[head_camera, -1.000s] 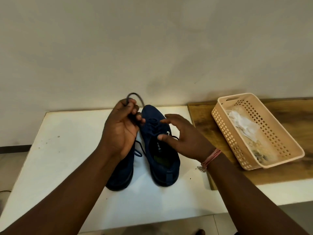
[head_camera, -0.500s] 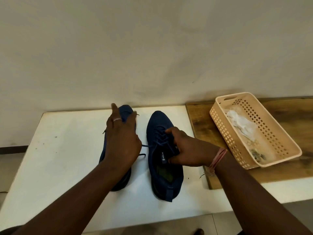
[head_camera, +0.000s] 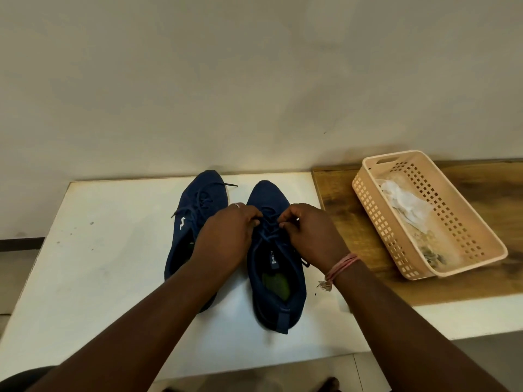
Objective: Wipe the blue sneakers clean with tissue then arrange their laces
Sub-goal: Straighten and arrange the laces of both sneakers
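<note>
Two blue sneakers sit side by side at the centre of the frame on the white table (head_camera: 93,267), toes toward the wall. My left forearm hides the heel of the left sneaker (head_camera: 195,210); its lace ends trail loose past the toe. My left hand (head_camera: 226,236) and right hand (head_camera: 311,236) meet over the right sneaker (head_camera: 278,281), fingers curled and pinching its laces (head_camera: 268,234), so the knot itself is hard to make out. A ring shows on my left hand, a pink thread band on my right wrist. At right, one peach basket (head_camera: 402,267) rests on a wooden board (head_camera: 339,222), holding crumpled white tissue (head_camera: 404,202).
</note>
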